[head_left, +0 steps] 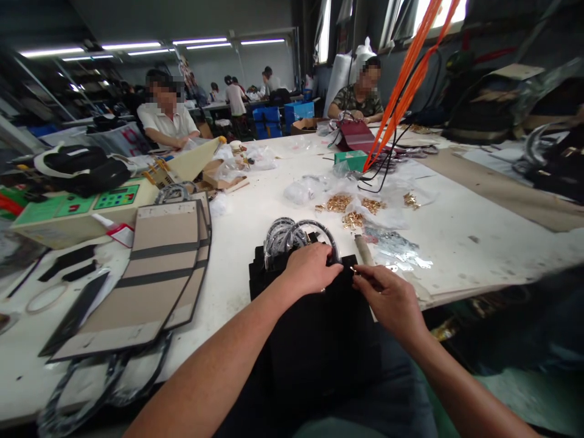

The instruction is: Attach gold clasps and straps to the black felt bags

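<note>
Black bag pieces (314,347) lie stacked in front of me, from the table edge down over my lap. My left hand (308,267) is closed on the top edge of the upper black bag piece, its fingertips close to the right corner. Just right of that corner, my right hand (387,298) pinches a small gold metal fitting (353,269) between thumb and fingers. Plastic-wrapped handles (280,237) curve up behind my left hand. Beyond my hands are piles of gold fittings (340,202) and flat silver metal plates (401,250).
Beige-and-black bag panels (159,267) lie at left, beside a green-and-cream machine (86,207) and a red-labelled glue bottle (119,231). Orange cords (401,85) hang over the table near a green box (351,161). Co-workers (166,115) sit across the white table (246,194).
</note>
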The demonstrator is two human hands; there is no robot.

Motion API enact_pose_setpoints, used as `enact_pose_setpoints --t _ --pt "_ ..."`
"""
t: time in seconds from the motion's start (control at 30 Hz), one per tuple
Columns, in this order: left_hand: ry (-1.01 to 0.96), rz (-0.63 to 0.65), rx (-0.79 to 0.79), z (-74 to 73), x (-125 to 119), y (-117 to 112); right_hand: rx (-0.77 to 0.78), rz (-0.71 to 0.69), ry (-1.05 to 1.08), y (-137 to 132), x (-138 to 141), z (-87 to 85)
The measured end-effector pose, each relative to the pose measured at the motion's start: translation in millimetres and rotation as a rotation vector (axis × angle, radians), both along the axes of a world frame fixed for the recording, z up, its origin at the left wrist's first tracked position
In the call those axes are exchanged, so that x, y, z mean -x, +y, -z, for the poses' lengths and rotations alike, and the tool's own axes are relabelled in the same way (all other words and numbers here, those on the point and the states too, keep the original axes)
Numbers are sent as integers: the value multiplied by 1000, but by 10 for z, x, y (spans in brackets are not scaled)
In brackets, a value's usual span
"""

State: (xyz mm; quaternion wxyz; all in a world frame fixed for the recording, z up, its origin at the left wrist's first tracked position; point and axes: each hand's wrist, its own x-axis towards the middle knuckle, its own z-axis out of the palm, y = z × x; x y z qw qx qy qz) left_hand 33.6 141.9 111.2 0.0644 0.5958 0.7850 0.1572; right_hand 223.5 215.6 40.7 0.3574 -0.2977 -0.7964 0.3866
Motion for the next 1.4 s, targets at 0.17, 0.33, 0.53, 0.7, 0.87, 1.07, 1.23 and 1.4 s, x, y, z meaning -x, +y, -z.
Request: enact_pose_setpoints --t 0.17,0.33,0.53,0.7,0.87,1.07,1.23,1.4 --pt "-53 -4 33 -45 -17 -23 -48 41 -2 -34 -2 -54" --pt "-93 28 19 -78 -50 -54 -132 32 -92 -38 37 -96" --pt "-101 52 0 -112 -81 -107 -79 53 -216 -28 10 -205" --pt "-89 50 0 -134 -92 -146 -106 2 -303 -1 -18 -314" --pt "-71 56 -29 -104 -130 -172 -144 -53 -327 31 -30 -361" --pt "-77 65 -46 -155 -116 -219 -132 -35 -367 87 -42 -383" --pt "-126 90 -26 -292 -100 -273 -136 -89 -205 188 -84 -366" --pt "-123 119 -36 -318 -125 -297 186 -249 -222 209 -127 -340"
